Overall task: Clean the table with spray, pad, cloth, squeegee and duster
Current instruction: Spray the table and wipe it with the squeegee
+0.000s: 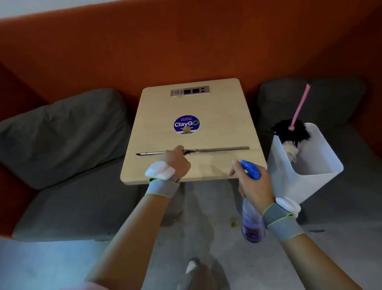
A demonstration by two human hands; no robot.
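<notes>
Sticker: "ClayGO" is read on a round blue sticker [186, 124] on the pale wooden bench [217, 110].
Bin: a pink-handled feather duster [297, 111] is stood head-down in a white plastic bin [312, 165].
Squeegee: the long metal squeegee [220, 149] is laid left-to-right across the bench, gripped mid-length by the left hand [175, 162].
Spray: a blue-triggered spray bottle [252, 220] of purple liquid is gripped by the right hand [255, 185] at the near edge.

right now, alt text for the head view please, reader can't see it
A person's left hand grips a long metal squeegee on a light wooden table, while the right hand holds a clear spray bottle with a blue trigger. A pink-handled feather duster stands in a white bin to the right.
</notes>
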